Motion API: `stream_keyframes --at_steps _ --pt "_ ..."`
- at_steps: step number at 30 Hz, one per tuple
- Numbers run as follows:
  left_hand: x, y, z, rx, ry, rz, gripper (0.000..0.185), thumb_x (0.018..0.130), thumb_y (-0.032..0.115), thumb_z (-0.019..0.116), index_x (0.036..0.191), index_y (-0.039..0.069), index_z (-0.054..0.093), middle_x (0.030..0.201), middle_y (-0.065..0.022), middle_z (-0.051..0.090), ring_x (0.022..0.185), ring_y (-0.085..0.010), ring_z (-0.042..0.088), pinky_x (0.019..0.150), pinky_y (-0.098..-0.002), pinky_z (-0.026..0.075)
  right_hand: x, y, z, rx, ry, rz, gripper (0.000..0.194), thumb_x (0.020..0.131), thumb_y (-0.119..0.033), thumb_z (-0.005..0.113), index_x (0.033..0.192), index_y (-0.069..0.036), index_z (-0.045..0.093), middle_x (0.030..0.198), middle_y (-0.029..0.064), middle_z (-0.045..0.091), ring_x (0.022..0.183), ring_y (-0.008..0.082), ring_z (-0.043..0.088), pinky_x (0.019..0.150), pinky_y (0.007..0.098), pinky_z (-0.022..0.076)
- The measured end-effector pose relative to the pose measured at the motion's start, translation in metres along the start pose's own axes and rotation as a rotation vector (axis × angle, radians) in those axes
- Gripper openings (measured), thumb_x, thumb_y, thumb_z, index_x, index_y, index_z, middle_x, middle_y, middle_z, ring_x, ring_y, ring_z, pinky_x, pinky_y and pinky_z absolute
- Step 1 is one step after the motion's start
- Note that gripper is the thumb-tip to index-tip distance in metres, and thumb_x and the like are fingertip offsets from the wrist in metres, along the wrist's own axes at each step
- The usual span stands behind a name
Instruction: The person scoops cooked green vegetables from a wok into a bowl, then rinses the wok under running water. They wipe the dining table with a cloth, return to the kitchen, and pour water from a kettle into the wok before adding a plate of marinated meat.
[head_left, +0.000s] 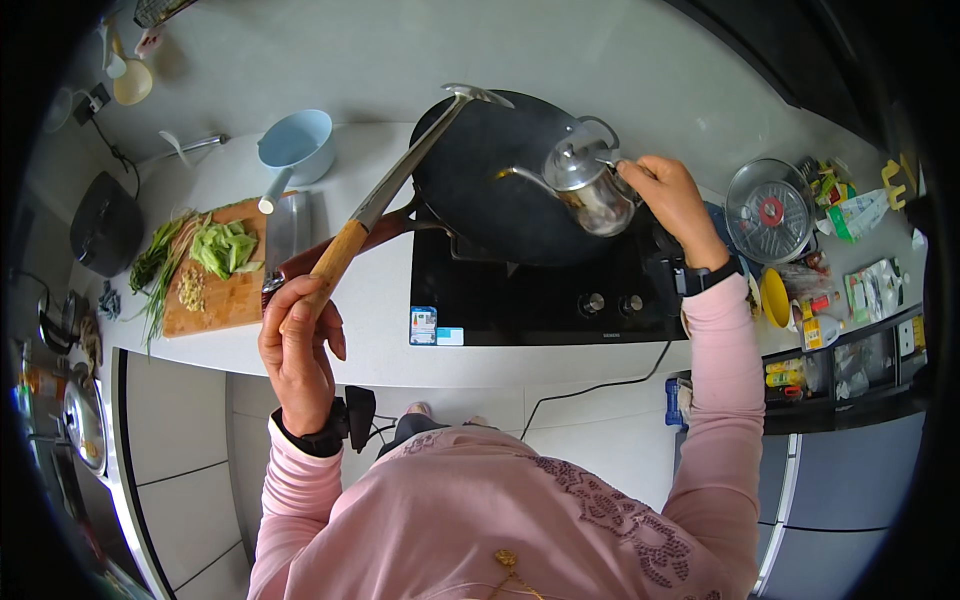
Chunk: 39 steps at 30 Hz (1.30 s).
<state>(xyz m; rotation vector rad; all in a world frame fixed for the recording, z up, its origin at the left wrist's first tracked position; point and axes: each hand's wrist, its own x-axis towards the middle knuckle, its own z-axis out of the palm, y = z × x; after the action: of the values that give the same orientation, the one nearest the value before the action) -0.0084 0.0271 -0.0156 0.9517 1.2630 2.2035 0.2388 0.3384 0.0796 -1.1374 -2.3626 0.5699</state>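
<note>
My left hand (300, 352) grips the wooden handle of a metal wok spatula (409, 161). Its blade is raised near the far rim of a black wok (480, 195) on the stove. In my right hand (667, 199) is the handle of a shiny lidded metal oil pot (596, 191), held above the wok's right side. The thin spout points left over the wok, with a yellowish tint at its tip. The wok's red-brown handle (382, 232) reaches left, passing behind the spatula handle. Whether liquid lies in the wok I cannot tell.
Left, a wooden cutting board (225, 319) bears cut green vegetables (223, 247), chopped garlic (192, 290) and scallions (161, 270). A cleaver (289, 225) lies at its edge, near a light-blue saucepan (296, 146). Right are a glass lid (770, 210) and a yellow bowl (776, 298).
</note>
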Motion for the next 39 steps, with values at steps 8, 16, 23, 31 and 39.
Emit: stream_keyframes --at_steps 8,16,23,31,39 --pt "0.001 -0.005 0.002 -0.020 -0.004 -0.040 0.025 0.097 0.017 0.045 0.109 0.001 0.059 0.077 -0.0043 0.057 0.057 -0.0077 0.046 0.043 -0.0183 0.036 -0.012 0.023 -0.032 -0.240 0.092 0.170 0.040 0.080 -0.038 0.059 0.077 0.001 0.062 0.062 0.0146 0.058 0.056 0.0244 0.055 0.057 0.0339 0.0425" --pt "-0.001 -0.001 0.006 0.011 0.004 -0.048 0.025 0.096 0.018 0.044 0.108 0.001 0.059 0.069 -0.0040 0.052 0.055 -0.0074 0.045 0.043 -0.0183 0.035 0.020 0.039 -0.009 -0.255 0.316 0.156 0.041 0.080 -0.045 0.056 0.077 -0.004 0.063 0.072 0.0167 0.062 0.072 0.0386 0.059 0.064 0.0415 0.0461" --pt "-0.004 0.007 0.006 0.032 0.059 -0.037 0.025 0.096 0.017 0.044 0.106 0.001 0.059 0.067 -0.0042 0.051 0.054 -0.0075 0.044 0.043 -0.0183 0.035 0.029 0.022 0.014 -0.112 0.224 0.100 0.041 0.082 -0.042 0.058 0.078 -0.002 0.062 0.068 0.0190 0.060 0.066 0.0356 0.059 0.062 0.0396 0.0455" --pt "-0.001 0.007 0.002 0.049 0.061 0.011 0.024 0.096 0.016 0.044 0.106 0.001 0.060 0.067 -0.0031 0.051 0.055 -0.0067 0.044 0.044 -0.0179 0.034 -0.014 0.010 -0.015 -0.015 0.066 0.042 0.039 0.083 -0.034 0.060 0.072 0.004 0.059 0.054 0.0068 0.049 0.053 0.0113 0.044 0.052 0.0295 0.0364" --pt "0.000 -0.006 0.017 0.031 -0.001 -0.017 0.023 0.096 0.016 0.045 0.106 0.002 0.060 0.067 -0.0030 0.053 0.054 -0.0070 0.044 0.043 -0.0181 0.034 -0.051 0.038 -0.042 -0.016 0.243 0.101 0.038 0.084 -0.028 0.062 0.067 0.005 0.054 0.053 0.0033 0.044 0.053 0.0090 0.038 0.049 0.0281 0.0326"
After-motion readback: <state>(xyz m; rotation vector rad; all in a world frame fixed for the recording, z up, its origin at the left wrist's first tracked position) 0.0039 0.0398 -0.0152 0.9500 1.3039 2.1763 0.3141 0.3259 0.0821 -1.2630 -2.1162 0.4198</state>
